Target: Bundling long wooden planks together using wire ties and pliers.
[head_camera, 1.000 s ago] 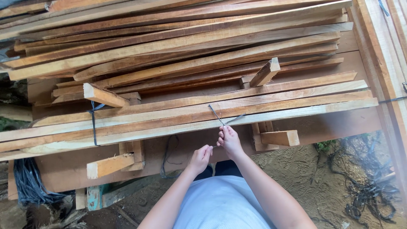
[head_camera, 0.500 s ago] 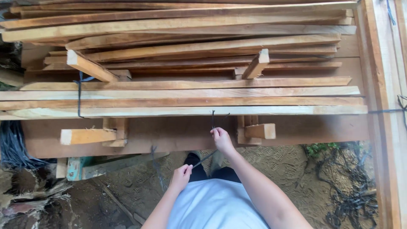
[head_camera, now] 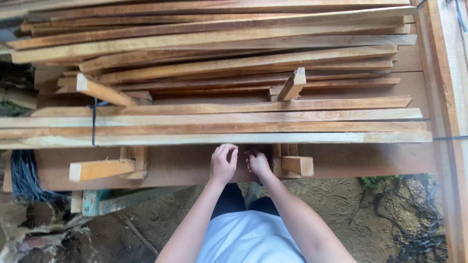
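Note:
A stack of long wooden slats (head_camera: 219,124) lies across a wooden board (head_camera: 180,165) in front of me. My left hand (head_camera: 222,164) and my right hand (head_camera: 257,162) are raised side by side just under the front edge of the nearest slat (head_camera: 292,138). Both have curled fingers at the slat's underside. Whether either pinches something thin there I cannot tell. A dark strap (head_camera: 93,122) wraps the slat bundle at the left.
Short wooden blocks stick out at the left (head_camera: 97,169) and the right (head_camera: 297,165) below the stack. An upright block (head_camera: 292,84) stands among the slats. A wooden frame post (head_camera: 446,97) runs down the right side. Dirt ground (head_camera: 365,219) lies below, black cables (head_camera: 24,175) at left.
My left hand has risen from beside my body up to the slat edge next to my right hand. The thin wire seen earlier near my fingers is no longer visible.

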